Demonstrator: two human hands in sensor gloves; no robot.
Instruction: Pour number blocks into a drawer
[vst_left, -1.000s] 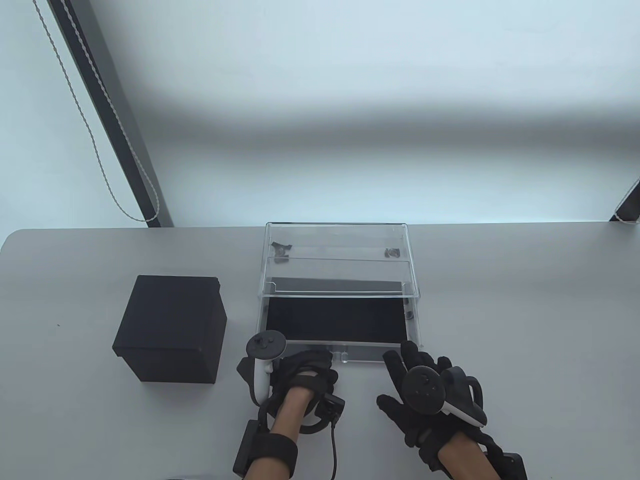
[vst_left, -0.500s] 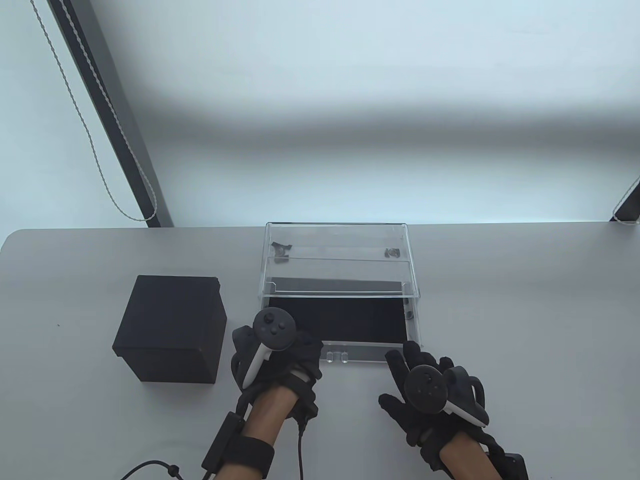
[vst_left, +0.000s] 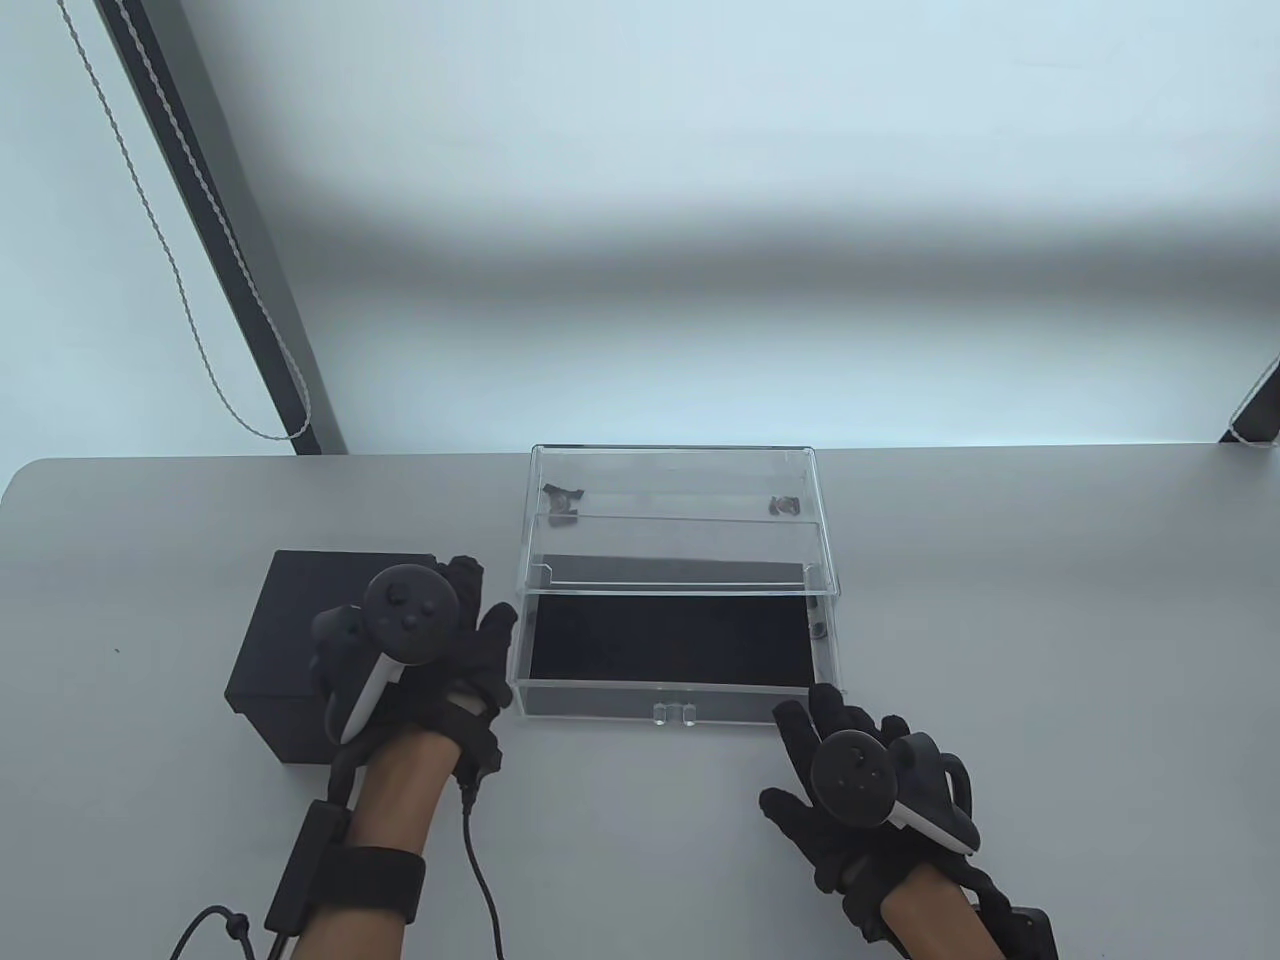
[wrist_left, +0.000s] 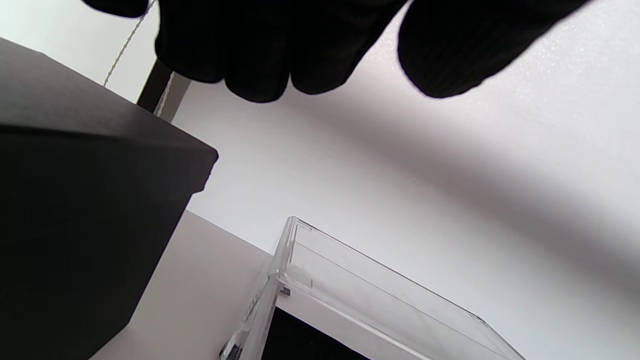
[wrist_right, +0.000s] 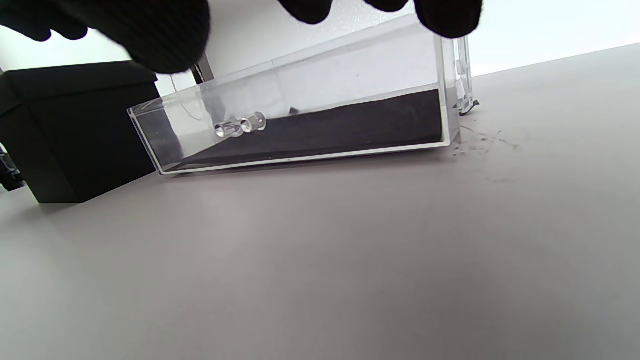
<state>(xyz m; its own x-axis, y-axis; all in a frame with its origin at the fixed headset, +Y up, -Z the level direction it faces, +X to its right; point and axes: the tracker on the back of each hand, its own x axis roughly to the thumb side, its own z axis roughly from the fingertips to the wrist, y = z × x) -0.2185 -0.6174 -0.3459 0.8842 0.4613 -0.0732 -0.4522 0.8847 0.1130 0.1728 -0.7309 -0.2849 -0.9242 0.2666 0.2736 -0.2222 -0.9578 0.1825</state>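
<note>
I count one matte black cube box (vst_left: 335, 650), one clear acrylic drawer (vst_left: 672, 640) pulled open just right of it. Left hand (vst_left: 445, 660) above box's right edge, fingers spread, gripping nothing. Right hand (vst_left: 850, 790) splayed at drawer's near-right corner. Blocks not visible.

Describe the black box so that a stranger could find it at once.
On the grey table, look left of the clear drawer case. The black box stands there, with the left hand above its right side. It alone is opaque, dark and cube-shaped.
</note>
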